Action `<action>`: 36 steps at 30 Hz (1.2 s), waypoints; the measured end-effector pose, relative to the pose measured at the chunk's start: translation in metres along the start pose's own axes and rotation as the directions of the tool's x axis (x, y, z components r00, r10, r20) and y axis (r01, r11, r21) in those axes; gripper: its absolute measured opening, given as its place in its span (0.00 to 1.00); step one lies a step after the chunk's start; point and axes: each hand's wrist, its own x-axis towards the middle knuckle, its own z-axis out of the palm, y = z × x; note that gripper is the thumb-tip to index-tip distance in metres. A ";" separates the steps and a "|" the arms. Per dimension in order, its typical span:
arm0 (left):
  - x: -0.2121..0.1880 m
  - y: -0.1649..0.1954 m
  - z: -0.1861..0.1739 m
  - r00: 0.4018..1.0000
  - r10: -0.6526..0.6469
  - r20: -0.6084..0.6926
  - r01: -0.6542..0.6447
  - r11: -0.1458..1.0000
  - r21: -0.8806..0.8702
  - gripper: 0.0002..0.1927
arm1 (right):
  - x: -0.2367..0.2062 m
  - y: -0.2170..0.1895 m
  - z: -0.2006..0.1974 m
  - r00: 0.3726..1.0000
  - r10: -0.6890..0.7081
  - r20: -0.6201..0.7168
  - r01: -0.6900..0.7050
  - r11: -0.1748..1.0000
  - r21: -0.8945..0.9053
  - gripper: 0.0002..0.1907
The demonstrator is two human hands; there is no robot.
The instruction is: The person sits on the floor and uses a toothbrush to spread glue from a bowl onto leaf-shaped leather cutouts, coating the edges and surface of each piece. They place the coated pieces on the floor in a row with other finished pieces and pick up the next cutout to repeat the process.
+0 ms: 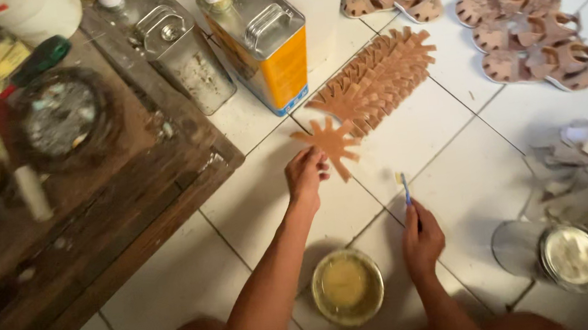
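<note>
1. While the left hand (306,174) rests with its fingers curled down on the edge of a single tan leather cutout (332,146) lying flat on the white tiled floor (450,192), the right hand (420,237) is closed around the handle of a small brush (405,188), bristles pointing up and away from the body.
2. Judging by this, the step in hand looks like coating the cutout: one piece is pinned in place and the brush hangs just beside it, not yet touching.
3. Between the forearms, near the body, sits an open bowl of yellowish glue (347,287); the brush is well apart from it.
4. Just beyond the held piece lies an overlapping row of matching cutouts (379,76).
5. Next, the bristles would need to meet the leather with the left fingers kept clear of the wet area.
6. Farther out stand two metal cans (263,41) beside a worn wooden table (131,204), and finished sandals (527,31) at the far right.
</note>
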 end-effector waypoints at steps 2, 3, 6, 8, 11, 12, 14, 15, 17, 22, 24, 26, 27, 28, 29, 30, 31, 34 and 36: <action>0.037 -0.005 0.011 1.000 -0.001 0.025 0.000 1.000 0.009 0.10 | 0.002 -0.009 0.001 0.998 0.063 0.020 -0.062 0.998 -0.016 0.12; 0.052 -0.006 0.015 1.000 0.006 0.031 -0.006 1.000 0.010 0.11 | 0.003 -0.013 0.002 0.995 0.096 0.030 -0.095 0.995 -0.024 0.12; 0.078 -0.009 0.023 1.000 -0.022 0.021 0.021 1.000 0.004 0.10 | 0.008 -0.021 0.005 0.999 0.029 0.019 -0.025 0.985 -0.168 0.11; 0.087 -0.011 0.024 0.999 -0.051 0.009 0.051 0.999 -0.007 0.09 | 0.009 -0.025 0.006 0.995 0.092 0.024 -0.088 0.986 -0.139 0.11; 0.090 -0.016 0.025 0.995 -0.104 0.008 0.104 0.994 -0.027 0.08 | 0.011 -0.028 0.006 0.988 0.149 0.030 -0.141 0.972 -0.190 0.11; 0.089 -0.017 0.025 0.993 -0.115 0.004 0.115 0.993 -0.032 0.08 | 0.011 -0.029 0.005 0.986 0.161 0.037 -0.148 0.963 -0.224 0.11; 0.090 -0.020 0.025 0.992 -0.123 0.002 0.123 0.992 -0.033 0.08 | 0.012 -0.031 0.005 0.981 0.188 0.041 -0.173 0.955 -0.242 0.11; 0.091 -0.021 0.025 0.993 -0.118 0.001 0.118 0.993 -0.030 0.09 | 0.012 -0.031 0.005 0.979 0.200 0.044 -0.183 0.951 -0.249 0.12; 0.093 -0.024 0.025 0.992 -0.127 -0.002 0.127 0.991 -0.028 0.08 | 0.012 -0.032 0.005 0.984 0.174 0.042 -0.161 0.963 -0.216 0.11; 0.101 -0.029 0.024 0.993 -0.115 0.003 0.115 0.992 -0.053 0.07 | 0.011 -0.030 0.007 0.992 0.122 0.017 -0.118 0.981 -0.157 0.12; 0.101 -0.031 0.024 0.992 -0.124 -0.002 0.123 0.991 -0.057 0.09 | 0.010 -0.029 0.006 0.993 0.116 0.026 -0.109 0.977 -0.183 0.11; 0.101 -0.032 0.023 0.993 -0.116 -0.012 0.115 0.992 -0.055 0.10 | 0.010 -0.028 0.006 0.992 0.121 0.023 -0.115 0.975 -0.190 0.11; 0.101 -0.032 0.024 0.994 -0.112 -0.015 0.111 0.992 -0.052 0.10 | 0.010 -0.028 0.005 0.992 0.120 0.025 -0.113 0.975 -0.189 0.11; 0.100 -0.033 0.024 0.994 -0.109 -0.016 0.108 0.993 -0.048 0.09 | 0.010 -0.029 0.005 0.992 0.125 0.028 -0.118 0.976 -0.185 0.11; 0.100 -0.033 0.024 0.994 -0.105 -0.024 0.104 0.994 -0.043 0.09 | 0.010 -0.029 0.005 0.991 0.132 0.028 -0.125 0.975 -0.183 0.11; 0.100 -0.033 0.024 0.994 -0.103 -0.029 0.102 0.994 -0.037 0.10 | 0.011 -0.030 0.005 0.990 0.139 0.024 -0.133 0.974 -0.183 0.11; 0.100 -0.032 0.024 0.994 -0.101 -0.031 0.100 0.994 -0.031 0.10 | 0.011 -0.031 0.005 0.990 0.143 0.023 -0.136 0.974 -0.181 0.11; 0.098 -0.030 0.026 0.996 -0.087 -0.025 0.086 0.996 -0.024 0.09 | 0.011 -0.032 0.005 0.986 0.164 0.035 -0.156 0.973 -0.168 0.11; 0.098 -0.028 0.025 0.995 -0.102 -0.011 0.101 0.994 -0.048 0.09 | 0.011 -0.032 0.005 0.979 0.197 0.044 -0.187 0.968 -0.167 0.12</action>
